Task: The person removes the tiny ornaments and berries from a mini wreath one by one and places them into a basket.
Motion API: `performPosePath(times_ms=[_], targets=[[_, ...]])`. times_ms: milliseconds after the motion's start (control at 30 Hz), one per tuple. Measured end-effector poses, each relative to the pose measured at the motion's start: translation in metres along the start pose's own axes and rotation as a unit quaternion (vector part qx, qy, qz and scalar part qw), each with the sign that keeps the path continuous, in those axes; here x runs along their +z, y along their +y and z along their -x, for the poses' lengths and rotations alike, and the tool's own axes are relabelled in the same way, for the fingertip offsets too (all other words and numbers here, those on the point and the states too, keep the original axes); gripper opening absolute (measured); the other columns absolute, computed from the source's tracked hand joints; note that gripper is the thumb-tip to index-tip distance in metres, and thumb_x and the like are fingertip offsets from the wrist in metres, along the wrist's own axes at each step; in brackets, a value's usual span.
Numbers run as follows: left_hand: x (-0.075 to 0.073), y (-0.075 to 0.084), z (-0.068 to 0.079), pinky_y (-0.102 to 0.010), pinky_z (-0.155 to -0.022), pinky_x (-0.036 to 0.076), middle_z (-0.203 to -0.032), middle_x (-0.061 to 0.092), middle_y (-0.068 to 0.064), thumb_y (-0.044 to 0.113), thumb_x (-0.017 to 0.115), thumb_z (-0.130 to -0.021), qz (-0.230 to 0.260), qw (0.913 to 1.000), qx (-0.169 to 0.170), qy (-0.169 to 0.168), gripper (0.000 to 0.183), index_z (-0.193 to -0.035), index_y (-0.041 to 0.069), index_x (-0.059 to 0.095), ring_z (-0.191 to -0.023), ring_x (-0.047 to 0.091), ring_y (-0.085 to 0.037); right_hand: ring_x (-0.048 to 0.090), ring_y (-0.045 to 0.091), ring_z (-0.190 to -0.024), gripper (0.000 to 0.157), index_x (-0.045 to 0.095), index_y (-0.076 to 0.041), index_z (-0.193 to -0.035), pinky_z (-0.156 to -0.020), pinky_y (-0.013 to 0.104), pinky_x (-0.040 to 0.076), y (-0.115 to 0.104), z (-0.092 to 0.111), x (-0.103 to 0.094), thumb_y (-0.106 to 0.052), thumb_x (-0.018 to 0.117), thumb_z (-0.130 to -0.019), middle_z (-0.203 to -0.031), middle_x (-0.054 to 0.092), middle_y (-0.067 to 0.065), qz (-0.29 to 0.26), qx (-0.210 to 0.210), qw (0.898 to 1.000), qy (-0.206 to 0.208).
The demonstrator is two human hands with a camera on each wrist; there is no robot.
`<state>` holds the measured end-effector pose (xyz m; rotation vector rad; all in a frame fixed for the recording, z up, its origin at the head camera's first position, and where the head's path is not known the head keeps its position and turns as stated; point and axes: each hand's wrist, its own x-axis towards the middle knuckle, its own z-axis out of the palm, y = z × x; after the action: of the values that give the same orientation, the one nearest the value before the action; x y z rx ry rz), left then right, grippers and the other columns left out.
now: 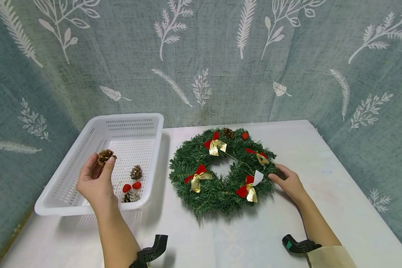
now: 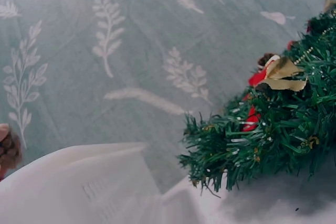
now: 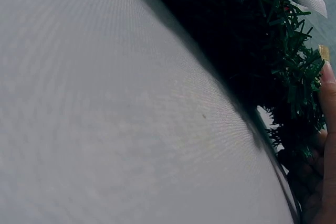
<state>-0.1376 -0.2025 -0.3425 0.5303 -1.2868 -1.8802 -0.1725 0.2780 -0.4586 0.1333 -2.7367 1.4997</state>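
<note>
Over the white plastic basket (image 1: 70,210), my left hand (image 1: 98,182) pinches a brown pine cone (image 1: 105,156) between thumb and fingers. The cone's edge (image 2: 9,150) just shows at the left of the left wrist view. My right hand (image 1: 289,184) grips the right edge of a green wreath (image 1: 187,156), thumb on top. In the right wrist view its other fingers (image 3: 310,177) are in shadow under the wreath's edge. The wreath lies flat, with several red and gold bows (image 1: 197,178), a pine cone (image 1: 228,133) and a red berry (image 1: 245,136) on it.
Inside the basket lie a small pine cone (image 1: 136,172), two red pieces (image 1: 136,185) and a frosted pine cone (image 1: 131,196). A white cloth (image 1: 194,242) covers the table. Behind hangs a grey-green curtain (image 1: 214,44) with white leaf patterns.
</note>
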Motion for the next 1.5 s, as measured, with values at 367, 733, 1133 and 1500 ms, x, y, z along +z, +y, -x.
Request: performPosePath(times_ms=[367,733,1133,1500], targets=[[0.009,0.003,-0.001,-0.016,-0.081,0.051,-0.105,0.063,-0.007,-0.009,0.077,-0.07,0.075,0.9968,-0.002,-0.026,0.051,-0.118,-0.002,0.062,-0.1,0.057,-0.017,0.037,0.045,-0.13,0.063,0.038,0.006,-0.14,-0.106,0.055,0.033,-0.003,-0.002,-0.004,-0.03,0.06,-0.093,-0.141,0.038,0.031,0.003,0.0,1.0,0.01],[0.011,0.002,0.015,-0.019,-0.094,0.045,-0.119,0.057,-0.005,-0.008,0.075,-0.074,0.001,0.9881,-0.014,-0.153,0.066,-0.134,0.001,0.049,-0.109,0.054,-0.017,0.043,0.044,-0.126,0.06,0.04,0.006,-0.139,-0.103,0.054,0.037,-0.001,0.003,0.003,-0.027,0.061,-0.093,-0.138,0.043,0.031,0.003,-0.001,1.0,0.009],[0.026,-0.006,0.021,-0.021,-0.098,0.043,-0.123,0.055,-0.004,-0.009,0.074,-0.075,-0.023,0.9807,-0.014,-0.193,0.068,-0.136,0.004,0.046,-0.115,0.052,-0.017,0.042,0.045,-0.127,0.059,0.041,0.006,-0.138,-0.103,0.055,0.037,-0.002,0.0,0.0,-0.025,0.062,-0.092,-0.138,0.042,0.031,-0.01,-0.004,1.0,0.009],[0.033,-0.011,0.03,-0.02,-0.1,0.042,-0.125,0.054,-0.003,-0.008,0.073,-0.076,-0.054,0.9756,-0.007,-0.213,0.07,-0.138,0.005,0.044,-0.117,0.051,-0.016,0.044,0.044,-0.125,0.059,0.041,0.006,-0.138,-0.102,0.055,0.037,0.001,0.001,0.002,-0.026,0.061,-0.092,-0.137,0.044,0.031,-0.003,-0.008,1.0,0.011]])
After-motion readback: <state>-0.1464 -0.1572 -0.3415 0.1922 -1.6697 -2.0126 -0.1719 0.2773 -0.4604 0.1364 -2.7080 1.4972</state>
